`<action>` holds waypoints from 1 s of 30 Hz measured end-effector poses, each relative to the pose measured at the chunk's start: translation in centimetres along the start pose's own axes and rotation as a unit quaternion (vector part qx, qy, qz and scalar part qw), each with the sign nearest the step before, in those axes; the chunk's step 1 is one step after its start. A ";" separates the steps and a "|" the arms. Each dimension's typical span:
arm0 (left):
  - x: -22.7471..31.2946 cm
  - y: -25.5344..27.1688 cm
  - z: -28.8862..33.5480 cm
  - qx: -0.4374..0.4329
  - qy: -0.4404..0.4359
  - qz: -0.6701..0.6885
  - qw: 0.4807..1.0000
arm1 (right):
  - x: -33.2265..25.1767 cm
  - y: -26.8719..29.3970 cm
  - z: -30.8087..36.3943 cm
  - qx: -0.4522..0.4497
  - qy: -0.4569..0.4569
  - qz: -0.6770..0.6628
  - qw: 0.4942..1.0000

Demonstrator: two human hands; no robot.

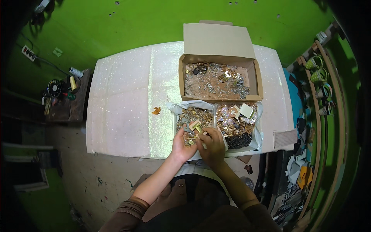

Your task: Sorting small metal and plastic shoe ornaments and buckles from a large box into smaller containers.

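My left hand is turned palm up and cupped, with several small metal fittings resting in it. One of these is a gold-and-cream fitting, and a grey fitting lies beside it. My right hand is closed in a pinch over the left palm, its fingertips at a gold-coloured metal piece. Both hands are above the near edge of a lined tray filled with small gold and silver hardware. Fingers hide part of what I hold.
A second compartment to the right holds gold pieces, a pale square piece and black beads. Behind stands an open cardboard box with scissors and loose hardware. An orange-brown scrap lies on the shiny white table cover.
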State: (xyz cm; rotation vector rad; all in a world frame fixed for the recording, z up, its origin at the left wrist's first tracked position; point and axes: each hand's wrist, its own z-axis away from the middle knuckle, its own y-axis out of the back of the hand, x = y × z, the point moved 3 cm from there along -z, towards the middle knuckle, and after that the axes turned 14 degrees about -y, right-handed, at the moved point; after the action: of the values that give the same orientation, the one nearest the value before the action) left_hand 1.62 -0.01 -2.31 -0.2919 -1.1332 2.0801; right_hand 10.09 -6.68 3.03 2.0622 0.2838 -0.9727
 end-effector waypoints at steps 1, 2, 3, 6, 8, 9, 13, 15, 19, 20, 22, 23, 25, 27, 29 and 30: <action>0.1 0.3 -0.2 -0.003 0.007 -0.006 1.000 | 0.0 -0.2 0.3 -0.021 -0.035 -0.007 0.999; 0.4 0.6 -0.4 -0.011 0.010 -0.014 1.000 | -0.2 -0.1 0.6 -0.012 -0.039 -0.004 0.999; 0.7 0.9 -0.5 -0.019 0.012 -0.023 0.999 | -0.1 -0.2 0.8 -0.025 -0.078 -0.052 0.995; 1.1 1.5 -0.4 -0.027 0.057 -0.012 0.998 | 0.8 -0.8 1.5 -0.049 -0.237 -0.198 0.950; 1.4 1.8 -0.6 -0.028 0.077 -0.014 0.997 | 1.7 -1.3 2.0 -0.060 -0.348 -0.295 0.888; 1.4 1.9 -0.7 -0.026 0.093 -0.010 0.995 | 2.1 -1.5 2.1 -0.084 -0.392 -0.350 0.847; 1.5 2.0 -0.8 -0.013 0.101 -0.036 0.994 | 2.6 -1.5 2.2 -0.146 -0.449 -0.497 0.728; 1.4 2.1 -0.9 -0.052 0.122 -0.018 0.991 | 3.1 -1.4 2.3 -0.176 -0.451 -0.487 0.727; 0.6 2.1 -0.5 -0.015 0.106 -0.026 0.994 | 3.3 -1.3 2.6 -0.224 -0.469 -0.499 0.694; 0.4 2.2 -0.4 -0.014 0.102 -0.032 0.994 | 3.4 -1.2 2.7 -0.225 -0.469 -0.497 0.695; -0.2 2.1 -0.4 -0.014 0.097 -0.035 0.995 | 3.7 -1.2 2.9 -0.224 -0.471 -0.513 0.681; -0.3 1.9 -0.3 -0.016 0.086 -0.035 0.996 | 3.6 -0.9 2.6 -0.229 -0.460 -0.499 0.697; -0.4 2.1 -0.6 -0.017 0.072 -0.031 0.997 | 4.0 0.2 2.1 -0.231 -0.456 -0.496 0.702; -0.5 1.8 -0.7 -0.041 0.096 0.073 0.992 | 5.0 1.9 1.1 -0.215 -0.451 -0.498 0.708; -0.9 1.3 -0.7 -0.015 0.069 0.080 0.994 | 6.9 3.1 -0.1 -0.175 -0.461 -0.515 0.701; -1.0 1.1 -0.8 0.011 0.047 0.085 0.995 | 8.0 3.7 -0.5 -0.130 -0.469 -0.532 0.693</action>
State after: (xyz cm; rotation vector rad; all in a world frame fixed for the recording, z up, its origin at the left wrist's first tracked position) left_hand 2.17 -0.57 -3.73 -0.4844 -1.0609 2.2001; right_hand 17.65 -9.74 -0.42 0.7473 1.0187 -2.3426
